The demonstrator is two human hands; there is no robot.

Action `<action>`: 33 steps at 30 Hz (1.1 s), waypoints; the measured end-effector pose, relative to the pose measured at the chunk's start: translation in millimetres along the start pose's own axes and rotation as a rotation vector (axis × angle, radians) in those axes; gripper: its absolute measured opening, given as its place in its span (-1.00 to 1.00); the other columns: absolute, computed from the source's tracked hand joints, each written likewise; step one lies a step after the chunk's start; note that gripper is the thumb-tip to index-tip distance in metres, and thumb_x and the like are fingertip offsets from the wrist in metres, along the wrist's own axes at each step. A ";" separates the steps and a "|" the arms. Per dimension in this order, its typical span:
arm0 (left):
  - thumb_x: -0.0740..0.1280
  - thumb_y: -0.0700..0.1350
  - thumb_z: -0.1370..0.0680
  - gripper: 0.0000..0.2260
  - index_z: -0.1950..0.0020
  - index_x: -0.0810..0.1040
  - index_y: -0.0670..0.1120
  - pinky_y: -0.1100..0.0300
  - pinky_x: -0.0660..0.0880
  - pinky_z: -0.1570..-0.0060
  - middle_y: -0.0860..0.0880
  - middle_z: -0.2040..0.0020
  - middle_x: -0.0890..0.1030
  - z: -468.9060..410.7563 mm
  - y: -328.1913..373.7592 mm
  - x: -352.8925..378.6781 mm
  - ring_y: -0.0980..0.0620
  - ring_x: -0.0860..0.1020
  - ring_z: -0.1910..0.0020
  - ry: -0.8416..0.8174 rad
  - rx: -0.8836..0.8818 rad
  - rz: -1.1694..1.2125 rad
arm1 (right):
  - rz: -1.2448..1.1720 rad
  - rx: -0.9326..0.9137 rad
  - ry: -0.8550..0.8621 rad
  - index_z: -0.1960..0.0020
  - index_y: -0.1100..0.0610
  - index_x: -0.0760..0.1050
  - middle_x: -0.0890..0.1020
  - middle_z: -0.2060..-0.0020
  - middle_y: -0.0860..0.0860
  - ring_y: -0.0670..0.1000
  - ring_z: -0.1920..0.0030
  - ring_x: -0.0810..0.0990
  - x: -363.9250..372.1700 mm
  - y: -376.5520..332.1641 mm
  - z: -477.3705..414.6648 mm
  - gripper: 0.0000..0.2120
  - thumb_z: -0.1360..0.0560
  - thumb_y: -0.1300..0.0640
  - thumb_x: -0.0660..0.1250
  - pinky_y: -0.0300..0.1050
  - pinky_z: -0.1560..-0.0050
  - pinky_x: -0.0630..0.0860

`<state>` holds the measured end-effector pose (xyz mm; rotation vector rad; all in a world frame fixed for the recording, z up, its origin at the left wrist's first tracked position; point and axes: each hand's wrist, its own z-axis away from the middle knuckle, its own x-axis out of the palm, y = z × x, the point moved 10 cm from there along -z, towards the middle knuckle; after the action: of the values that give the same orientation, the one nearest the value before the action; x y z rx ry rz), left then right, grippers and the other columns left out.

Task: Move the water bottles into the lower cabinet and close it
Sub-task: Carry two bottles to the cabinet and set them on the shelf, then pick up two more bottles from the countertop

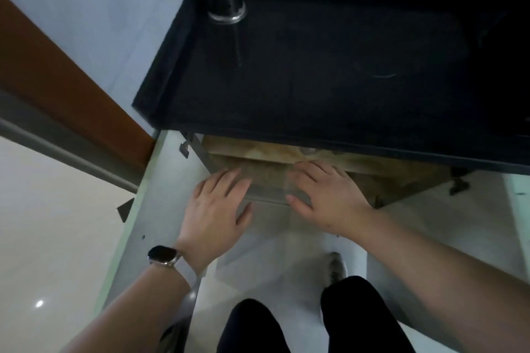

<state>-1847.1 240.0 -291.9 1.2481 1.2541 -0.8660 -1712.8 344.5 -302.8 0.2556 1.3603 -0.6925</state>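
Head view: left hand (pixel 218 203), right hand (pixel 324 195), both spread flat, before open lower cabinet (pixel 407 178)

A single wide-angle head view looks steeply down from close above the dark countertop (pixel 344 51) onto the open lower cabinet (pixel 258 152); the person's knees (pixel 352 309) fill the near edge.

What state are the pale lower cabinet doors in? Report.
Open: the pale left door and right door stand swung outward, a metal hinge exposed.

lower cabinet (pixel 381 172): open, tan inside | clear pack (pixel 266 189): blurred, at mouth
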 end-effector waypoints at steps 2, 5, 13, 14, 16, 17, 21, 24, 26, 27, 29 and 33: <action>0.21 0.10 -0.55 -0.59 -0.33 0.54 -0.04 -0.08 0.44 -0.27 -0.07 -0.33 0.56 7.8 9.9 -31.5 -0.13 0.48 -0.34 -0.015 0.014 0.004 | 0.042 0.010 -0.020 -0.48 0.00 0.33 0.39 -0.44 0.01 0.09 -0.42 0.33 -28.3 -14.9 21.0 -0.32 -0.51 -0.29 -0.13 0.06 -0.36 0.31; 0.26 0.11 -0.56 -0.58 -0.36 0.52 -0.01 -0.10 0.41 -0.32 -0.06 -0.35 0.55 17.5 21.7 -76.8 -0.14 0.48 -0.36 -0.028 0.044 -0.016 | 0.078 0.029 -0.011 -0.48 0.01 0.33 0.39 -0.43 0.00 0.09 -0.42 0.32 -68.4 -38.8 52.1 -0.32 -0.52 -0.29 -0.14 0.06 -0.37 0.30; 0.32 0.12 -0.57 -0.62 -0.34 0.54 0.02 -0.06 0.42 -0.32 -0.03 -0.35 0.55 19.8 68.7 -169.2 -0.09 0.48 -0.36 0.032 0.244 -0.028 | 0.128 0.196 0.126 -0.38 0.01 0.44 0.51 -0.32 -0.01 0.07 -0.33 0.44 -148.6 -64.2 137.5 -0.46 -0.58 -0.25 0.01 0.06 -0.28 0.41; 0.29 0.12 -0.57 -0.62 -0.33 0.55 0.01 -0.06 0.42 -0.31 -0.04 -0.35 0.55 19.2 77.9 -175.9 -0.10 0.48 -0.37 0.038 0.271 -0.015 | 0.130 0.216 0.136 -0.39 0.00 0.43 0.50 -0.33 -0.01 0.08 -0.34 0.43 -155.4 -63.4 148.3 -0.47 -0.58 -0.25 0.02 0.06 -0.30 0.40; 0.24 0.13 -0.55 -0.59 -0.33 0.56 -0.01 -0.06 0.43 -0.30 -0.05 -0.34 0.56 18.1 97.9 -186.0 -0.11 0.49 -0.36 0.045 0.324 0.002 | 0.134 0.255 0.151 -0.41 -0.01 0.39 0.46 -0.38 -0.01 0.07 -0.38 0.38 -168.2 -58.6 169.6 -0.46 -0.59 -0.27 0.00 0.05 -0.35 0.34; 0.22 0.13 -0.55 -0.57 -0.34 0.57 -0.02 -0.05 0.43 -0.30 -0.05 -0.34 0.57 17.6 108.9 -190.0 -0.11 0.50 -0.35 0.050 0.349 0.004 | 0.134 0.276 0.158 -0.44 -0.03 0.36 0.42 -0.41 -0.02 0.06 -0.41 0.34 -173.9 -54.3 180.4 -0.45 -0.59 -0.27 -0.03 0.05 -0.39 0.29; 0.18 0.15 -0.56 -0.55 -0.36 0.55 -0.01 -0.06 0.42 -0.31 -0.04 -0.33 0.57 16.6 156.6 -195.0 -0.09 0.50 -0.35 0.050 0.441 -0.001 | 0.122 0.358 0.201 -0.52 -0.07 0.22 0.30 -0.49 -0.07 0.01 -0.49 0.21 -190.2 -29.5 223.9 -0.41 -0.59 -0.29 -0.09 0.01 -0.47 0.15; 0.20 0.15 -0.57 -0.55 -0.38 0.54 0.00 -0.07 0.41 -0.32 -0.04 -0.34 0.56 14.0 193.1 -192.6 -0.08 0.48 -0.36 0.040 0.492 -0.008 | 0.106 0.405 0.225 -0.53 -0.08 0.21 0.30 -0.49 -0.08 0.02 -0.50 0.21 -196.2 -4.6 253.3 -0.40 -0.58 -0.31 -0.11 0.02 -0.47 0.15; 0.22 0.14 -0.56 -0.56 -0.37 0.54 -0.01 -0.07 0.43 -0.31 -0.04 -0.34 0.56 12.3 219.9 -190.9 -0.08 0.48 -0.36 0.048 0.530 -0.007 | 0.095 0.436 0.247 -0.51 -0.08 0.25 0.33 -0.48 -0.07 0.04 -0.48 0.25 -199.5 15.2 274.1 -0.39 -0.56 -0.31 -0.11 0.03 -0.46 0.18; 0.22 0.14 -0.56 -0.56 -0.37 0.54 -0.01 -0.08 0.44 -0.30 -0.05 -0.34 0.56 10.8 234.5 -190.5 -0.08 0.49 -0.36 0.053 0.545 -0.007 | 0.093 0.455 0.266 -0.50 -0.07 0.29 0.37 -0.46 -0.06 0.05 -0.47 0.28 -202.6 26.3 285.5 -0.39 -0.56 -0.31 -0.10 0.04 -0.44 0.21; 0.20 0.14 -0.57 -0.56 -0.36 0.55 -0.01 -0.09 0.46 -0.29 -0.05 -0.34 0.57 5.4 267.0 -188.8 -0.08 0.49 -0.36 0.055 0.560 -0.015 | 0.085 0.486 0.301 -0.45 -0.05 0.37 0.44 -0.41 -0.03 0.08 -0.42 0.37 -209.7 50.8 309.8 -0.39 -0.55 -0.29 -0.07 0.06 -0.39 0.30; 0.17 0.16 -0.57 -0.55 -0.38 0.53 0.00 -0.08 0.47 -0.29 -0.03 -0.35 0.56 -4.5 349.2 -184.6 -0.08 0.49 -0.37 0.041 0.592 -0.022 | 0.115 0.522 0.354 -0.35 -0.02 0.50 0.58 -0.27 0.00 0.11 -0.27 0.54 -225.3 108.1 366.2 -0.45 -0.55 -0.25 0.01 0.09 -0.24 0.48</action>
<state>-1542.1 276.6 -43.5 1.7217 1.0756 -1.2901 -1365.0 296.3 -32.2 0.9007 1.4635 -0.9288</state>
